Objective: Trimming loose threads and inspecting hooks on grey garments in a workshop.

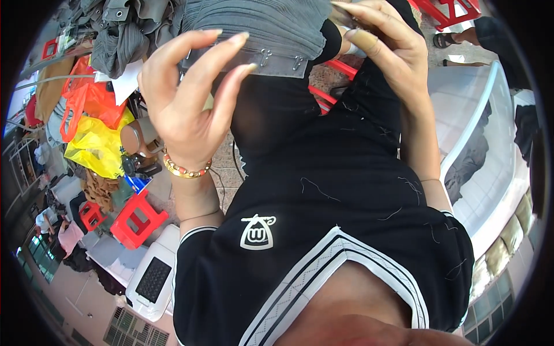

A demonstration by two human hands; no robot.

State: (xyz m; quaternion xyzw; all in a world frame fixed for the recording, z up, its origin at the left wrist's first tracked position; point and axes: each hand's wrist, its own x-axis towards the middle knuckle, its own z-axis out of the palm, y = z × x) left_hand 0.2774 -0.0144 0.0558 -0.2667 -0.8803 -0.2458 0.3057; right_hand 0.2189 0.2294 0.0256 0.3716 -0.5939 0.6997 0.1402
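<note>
A grey ribbed garment (259, 29) lies over my lap at the top of the view. Along its near edge runs a clear plastic strip (283, 69), with small metal hooks or pins (266, 56) on it. My left hand (193, 106) is raised over the garment's left side, its fingers curved and apart, with nothing visible between them. To the right of the garment, my right hand (392, 49) has thumb and fingers brought together in a pinch. Whatever lies between those fingertips is too small to make out.
More grey garments (118, 43) are heaped at the upper left. Below them are an orange bag (95, 101), a yellow bag (98, 147) and a red stool (138, 219). At my right stands a large pale plastic tub (479, 132) with dark cloth (470, 164). Another person's leg (464, 37) shows beyond.
</note>
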